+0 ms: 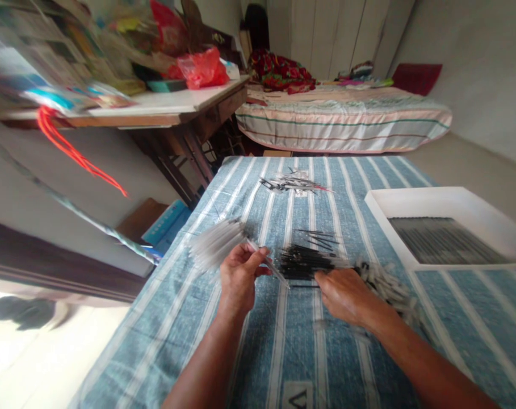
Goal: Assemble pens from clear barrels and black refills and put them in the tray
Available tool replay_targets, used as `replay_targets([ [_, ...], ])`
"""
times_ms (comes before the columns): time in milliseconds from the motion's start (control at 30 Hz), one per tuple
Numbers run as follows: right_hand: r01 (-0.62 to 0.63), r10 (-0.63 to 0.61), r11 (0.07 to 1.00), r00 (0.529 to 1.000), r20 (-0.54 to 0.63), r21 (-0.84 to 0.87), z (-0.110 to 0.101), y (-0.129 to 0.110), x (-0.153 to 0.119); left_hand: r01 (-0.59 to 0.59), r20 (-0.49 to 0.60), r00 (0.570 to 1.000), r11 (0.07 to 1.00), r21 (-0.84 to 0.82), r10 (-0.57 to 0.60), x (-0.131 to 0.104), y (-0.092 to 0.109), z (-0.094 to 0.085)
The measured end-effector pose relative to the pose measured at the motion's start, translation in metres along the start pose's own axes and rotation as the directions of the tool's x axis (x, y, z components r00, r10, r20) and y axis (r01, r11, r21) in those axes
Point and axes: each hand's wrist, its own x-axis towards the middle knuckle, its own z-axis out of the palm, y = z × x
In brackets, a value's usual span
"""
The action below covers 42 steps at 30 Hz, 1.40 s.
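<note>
My left hand (240, 275) pinches a thin clear pen barrel (277, 274), which slants down to the right. Fingers closed, my right hand (343, 292) grips a thin black pen refill (304, 286) whose tip points at the barrel's lower end. Beyond my left hand lies a fanned heap of translucent barrels (217, 244). Between the hands is a pile of black refills (302, 261), with a few loose ones just above it. Small whitish and dark pieces (389, 287) are heaped beside my right wrist, partly hidden and blurred.
A white box (428, 199) at the right holds rows of dark, thin sticks (445, 241). Farther back on the striped cloth (258, 363) lies a small pile of thin pieces (294, 183). A cluttered desk (155, 111) stands at the left, and a bed (343, 119) behind.
</note>
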Motion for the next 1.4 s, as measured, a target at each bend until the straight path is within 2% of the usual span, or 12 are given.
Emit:
replay_targets([
  [233, -0.048, 0.048, 0.999, 0.991, -0.124, 0.008, 0.009, 0.011, -0.004, -0.027, -0.049, 0.998, 0.998, -0.056, 0.025, 0.005, 0.002, -0.005],
  [400, -0.089, 0.093, 0.995, 0.986, -0.141, 0.036, 0.014, 0.015, -0.002, -0.024, -0.046, 0.999, 0.999, -0.045, 0.022, 0.006, -0.001, -0.006],
  [533, -0.077, 0.109, 0.983, 0.976, -0.191, 0.166, 0.005, 0.014, -0.005, -0.001, -0.011, 1.0, 1.0, -0.017, 0.001, 0.002, -0.003, -0.002],
  [667, 0.085, -0.061, 0.936, 0.995, -0.08, 0.341, -0.008, 0.006, -0.016, -0.008, 0.019, 1.0, 1.0, 0.025, 0.008, -0.002, -0.005, 0.002],
  [767, 0.188, -0.192, 0.941, 0.981, -0.013, 0.282, -0.008, -0.007, -0.022, -0.007, 0.028, 1.0, 1.0, 0.031, 0.006, -0.003, -0.006, 0.003],
  [867, 0.239, -0.243, 0.949, 0.97, -0.005, 0.204, -0.003, -0.014, -0.023, -0.011, 0.043, 0.999, 0.999, 0.032, 0.009, -0.003, -0.006, 0.003],
  [933, 0.226, -0.224, 0.933, 0.974, -0.041, 0.28, -0.001, -0.014, -0.022, -0.011, 0.05, 0.999, 0.999, 0.032, 0.01, -0.003, -0.006, 0.003],
  [1033, 0.185, -0.146, 0.769, 0.983, -0.114, 0.612, -0.002, -0.008, -0.02, 0.005, 0.063, 0.998, 1.0, -0.004, -0.005, -0.004, -0.006, 0.003],
  [1100, 0.154, -0.081, 0.505, 0.988, -0.131, 0.849, -0.003, -0.004, -0.019, 0.02, 0.078, 0.997, 0.999, -0.049, -0.016, -0.003, -0.006, 0.002],
  [1200, 0.131, 0.003, 0.13, 0.991, -0.133, 0.983, 0.001, -0.001, -0.016, 0.038, 0.088, 0.996, 0.994, -0.104, -0.029, -0.002, -0.005, 0.0],
  [1267, 0.173, 0.07, 0.036, 0.982, -0.176, 0.984, 0.006, -0.001, -0.014, 0.051, 0.084, 0.996, 0.991, -0.127, -0.041, -0.002, -0.005, 0.0],
  [1400, 0.262, 0.188, -0.046, 0.95, -0.249, 0.964, 0.014, -0.004, -0.01, 0.076, 0.085, 0.994, 0.985, -0.158, -0.063, -0.004, -0.003, 0.002],
])
